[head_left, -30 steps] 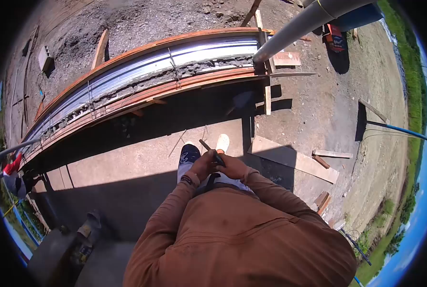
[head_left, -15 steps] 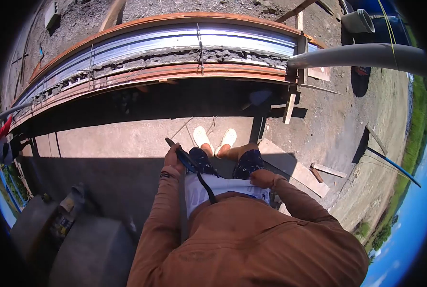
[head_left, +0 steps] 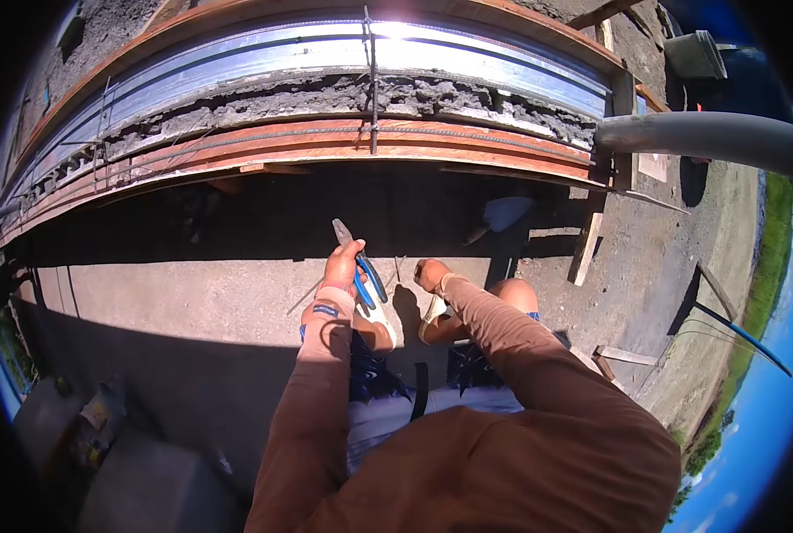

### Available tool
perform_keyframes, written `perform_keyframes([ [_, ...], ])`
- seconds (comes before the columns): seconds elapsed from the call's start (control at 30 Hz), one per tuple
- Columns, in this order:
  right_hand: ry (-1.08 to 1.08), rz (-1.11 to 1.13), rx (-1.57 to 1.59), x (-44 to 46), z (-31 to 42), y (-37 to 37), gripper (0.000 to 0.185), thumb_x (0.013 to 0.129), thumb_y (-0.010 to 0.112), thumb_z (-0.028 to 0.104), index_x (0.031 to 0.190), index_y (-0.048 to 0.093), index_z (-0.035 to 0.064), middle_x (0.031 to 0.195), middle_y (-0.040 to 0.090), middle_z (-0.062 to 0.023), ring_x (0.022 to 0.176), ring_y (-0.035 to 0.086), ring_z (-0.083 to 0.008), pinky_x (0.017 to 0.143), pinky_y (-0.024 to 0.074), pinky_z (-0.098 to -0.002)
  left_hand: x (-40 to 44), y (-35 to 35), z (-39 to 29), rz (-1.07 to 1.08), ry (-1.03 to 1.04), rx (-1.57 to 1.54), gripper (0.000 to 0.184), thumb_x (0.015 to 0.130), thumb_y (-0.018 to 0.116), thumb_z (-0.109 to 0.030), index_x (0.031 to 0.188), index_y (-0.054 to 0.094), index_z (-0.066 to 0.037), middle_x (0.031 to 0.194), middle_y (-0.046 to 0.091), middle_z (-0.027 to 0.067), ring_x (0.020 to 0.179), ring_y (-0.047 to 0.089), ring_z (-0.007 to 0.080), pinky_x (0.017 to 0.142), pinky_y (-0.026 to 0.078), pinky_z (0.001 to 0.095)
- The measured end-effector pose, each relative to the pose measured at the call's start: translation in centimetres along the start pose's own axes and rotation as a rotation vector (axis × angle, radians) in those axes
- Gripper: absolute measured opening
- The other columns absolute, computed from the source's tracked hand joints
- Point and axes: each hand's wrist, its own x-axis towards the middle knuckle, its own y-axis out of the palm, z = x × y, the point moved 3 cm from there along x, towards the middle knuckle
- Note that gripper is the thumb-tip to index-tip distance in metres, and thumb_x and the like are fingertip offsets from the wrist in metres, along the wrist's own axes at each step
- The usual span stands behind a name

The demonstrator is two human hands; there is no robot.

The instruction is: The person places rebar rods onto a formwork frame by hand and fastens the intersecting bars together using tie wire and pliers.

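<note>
My left hand (head_left: 343, 266) is wrapped round blue-handled pliers (head_left: 370, 280), whose metal jaws point up and away from me. Both blue handles show beside my fingers. My right hand (head_left: 430, 274) is closed over the sunlit floor; what it holds, if anything, is too small to tell. A short thin rod (head_left: 398, 268) stands out on the floor between my hands. Below them are my light shoes (head_left: 434, 309) and bent knees. A dark strap (head_left: 420, 391) lies across my white clothing.
A long wooden formwork (head_left: 325, 133) with rough concrete and upright rebar (head_left: 372, 89) crosses ahead. A grey pipe (head_left: 698, 138) juts in at right. A trowel-like tool (head_left: 503, 213) lies in shadow. Boards (head_left: 587, 249), a bucket (head_left: 694, 55) and grey blocks (head_left: 152, 489) lie around.
My body has bent lower, and both hands have moved forward towards the floor. The pliers now show clearly in my left hand. My right hand has left the white clothing at my waist.
</note>
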Motion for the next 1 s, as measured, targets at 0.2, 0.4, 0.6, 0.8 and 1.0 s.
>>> perform_keyframes([
  [0.2, 0.078, 0.094, -0.069, 11.9, -0.7, 4.1, 0.026, 0.081, 0.049, 0.02, 0.098, 0.063, 0.0069, 0.099, 0.062, -0.0146, 0.095, 0.059, -0.0324, 0.08, 0.0478, -0.0394, 2.3, 2.5, -4.4, -0.022, 0.731, 0.745, 0.033, 0.07, 0.064, -0.028, 0.085, 0.054, 0.0, 0.068, 0.058, 0.0128, 0.059, 0.058, 0.0258, 0.055, 0.045, 0.036],
  [0.4, 0.168, -0.009, -0.051, 18.3, -3.5, 10.0, 0.026, 0.081, 0.049, 0.021, 0.096, 0.064, 0.0071, 0.098, 0.062, -0.0141, 0.092, 0.059, -0.0326, 0.078, 0.0473, -0.041, 1.9, 3.9, -4.5, -0.01, 0.859, 0.962, 0.036, 0.066, 0.064, -0.03, 0.085, 0.056, 0.001, 0.072, 0.06, 0.0192, 0.068, 0.059, 0.0352, 0.062, 0.046, 0.0383],
  [0.6, 0.153, -0.16, 0.145, 11.6, -1.0, 4.3, 0.031, 0.076, 0.054, 0.028, 0.091, 0.063, 0.0027, 0.086, 0.063, -0.0165, 0.082, 0.061, -0.0323, 0.072, 0.0463, -0.0403, 4.5, 1.7, -3.1, 0.016, 0.862, 0.935, 0.033, 0.065, 0.066, -0.027, 0.079, 0.057, 0.002, 0.068, 0.059, 0.0142, 0.064, 0.058, 0.0251, 0.061, 0.045, 0.0357],
  [0.8, -0.257, -0.202, 0.361, -6.3, -0.3, -13.3, 0.027, 0.074, 0.051, 0.023, 0.082, 0.059, -0.0024, 0.072, 0.059, -0.017, 0.068, 0.059, -0.0278, 0.064, 0.0443, -0.0372, 7.2, -0.4, -5.7, -0.163, 0.926, 0.883, 0.035, 0.062, 0.07, -0.027, 0.069, 0.054, 0.004, 0.063, 0.057, 0.013, 0.056, 0.053, 0.0207, 0.055, 0.043, 0.035],
  [1.0, -0.362, -0.655, 0.755, -17.6, -7.5, -28.3, 0.016, 0.081, 0.047, 0.007, 0.086, 0.059, -0.0023, 0.067, 0.053, 0.0, 0.055, 0.045, -0.0053, 0.049, 0.0367, -0.0207, 7.6, 0.9, -5.5, -0.209, 0.875, 0.933, 0.043, 0.06, 0.071, -0.029, 0.058, 0.05, 0.009, 0.055, 0.053, 0.0156, 0.052, 0.051, 0.0223, 0.053, 0.042, 0.0374],
])
